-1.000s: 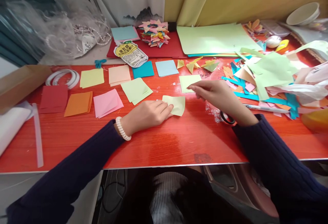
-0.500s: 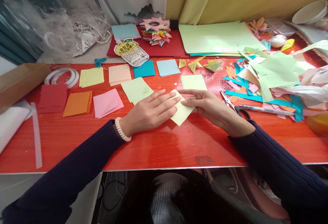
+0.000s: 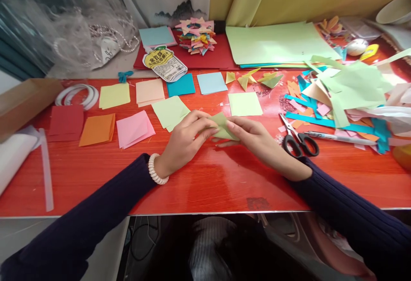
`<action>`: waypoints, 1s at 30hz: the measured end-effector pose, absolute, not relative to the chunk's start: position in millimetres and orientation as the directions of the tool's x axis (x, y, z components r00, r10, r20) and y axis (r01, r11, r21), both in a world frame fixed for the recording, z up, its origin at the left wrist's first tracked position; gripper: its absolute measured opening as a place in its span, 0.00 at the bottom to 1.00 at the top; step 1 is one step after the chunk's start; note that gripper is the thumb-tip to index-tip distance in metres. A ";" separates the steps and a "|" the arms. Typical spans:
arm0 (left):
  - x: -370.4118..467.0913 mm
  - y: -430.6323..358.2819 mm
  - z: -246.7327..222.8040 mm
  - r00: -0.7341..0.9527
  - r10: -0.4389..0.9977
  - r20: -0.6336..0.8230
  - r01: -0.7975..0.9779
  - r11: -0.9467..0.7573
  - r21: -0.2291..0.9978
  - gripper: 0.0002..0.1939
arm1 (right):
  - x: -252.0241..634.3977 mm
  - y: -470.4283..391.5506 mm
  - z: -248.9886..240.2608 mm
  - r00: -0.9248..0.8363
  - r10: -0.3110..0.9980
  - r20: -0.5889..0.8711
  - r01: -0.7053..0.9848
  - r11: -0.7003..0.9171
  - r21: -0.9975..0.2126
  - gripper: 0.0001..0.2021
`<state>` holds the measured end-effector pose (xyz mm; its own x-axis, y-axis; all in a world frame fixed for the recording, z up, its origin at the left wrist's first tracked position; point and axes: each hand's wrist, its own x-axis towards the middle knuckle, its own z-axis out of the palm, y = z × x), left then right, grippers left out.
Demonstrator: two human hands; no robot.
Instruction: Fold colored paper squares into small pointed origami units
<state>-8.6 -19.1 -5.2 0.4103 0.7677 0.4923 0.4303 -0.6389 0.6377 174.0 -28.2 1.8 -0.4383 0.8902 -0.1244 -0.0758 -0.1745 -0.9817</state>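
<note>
A small light-green paper sheet (image 3: 222, 126) is held between both hands, partly hidden by the fingers. My left hand (image 3: 189, 137) pinches its left side, with a coiled white band round the wrist. On the other side my right hand (image 3: 253, 137) grips the sheet with the thumb on top and fingers beneath. Just behind them lies a pale green paper square (image 3: 245, 103). Left of the hands a fanned stack of light-green squares (image 3: 169, 112) rests on the table. Scissors (image 3: 297, 137) with black handles lie by my right wrist.
More paper squares in pink (image 3: 135, 129), orange (image 3: 97, 130) and other colours lie to the left. Folded paper pieces (image 3: 247, 79) sit behind. A pile of paper scraps (image 3: 349, 92) and a pen (image 3: 340, 137) are at the right. A paper star stack (image 3: 196, 37) stands at the back.
The paper sheet has been lifted and turned between the hands, and now looks tilted. My left hand has gone from flat fingers over it to a pinch. The scissors are more visible.
</note>
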 end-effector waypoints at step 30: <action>-11.3 -12.4 -10.0 0.399 0.916 -0.034 0.333 -0.110 0.937 0.14 | 174.2 -20.9 -5.7 -0.411 0.890 -0.199 0.038 -0.201 -0.979 0.12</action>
